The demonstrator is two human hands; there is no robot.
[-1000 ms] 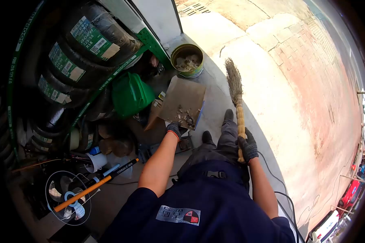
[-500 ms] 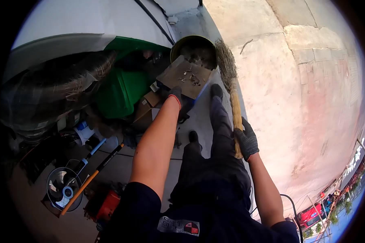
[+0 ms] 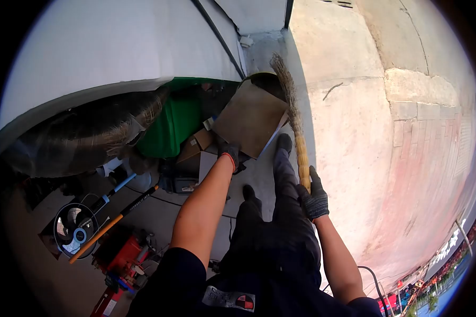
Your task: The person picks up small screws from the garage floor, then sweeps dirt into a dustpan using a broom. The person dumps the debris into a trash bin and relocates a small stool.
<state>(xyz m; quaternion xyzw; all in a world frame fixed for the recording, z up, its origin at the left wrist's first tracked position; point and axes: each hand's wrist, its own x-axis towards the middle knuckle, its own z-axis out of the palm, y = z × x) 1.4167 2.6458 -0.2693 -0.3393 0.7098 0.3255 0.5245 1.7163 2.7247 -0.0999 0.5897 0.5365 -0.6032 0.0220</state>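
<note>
My left hand (image 3: 228, 150), in a dark glove with an orange cuff, is closed on the near edge of a flat brown board (image 3: 253, 117). The board tilts over a round bin (image 3: 265, 80), its far end covering much of the opening. My right hand (image 3: 314, 197), gloved in dark grey, grips the handle end of a straw broom (image 3: 298, 134). The broom points away from me, its bristles beside the bin's right side. Part of my left hand's fingers is hidden at the board.
Left of the board stand a green container (image 3: 175, 124) and cardboard boxes (image 3: 197, 142). A fan (image 3: 75, 230), an orange-and-black jack handle (image 3: 116, 222) and red equipment (image 3: 119, 253) lie lower left. Sunlit concrete (image 3: 354, 132) spreads to the right.
The board has tipped further over the bin, and the debris that lay on it is gone from its surface. The broom's bristle end has swung left, its handle still in my right hand.
</note>
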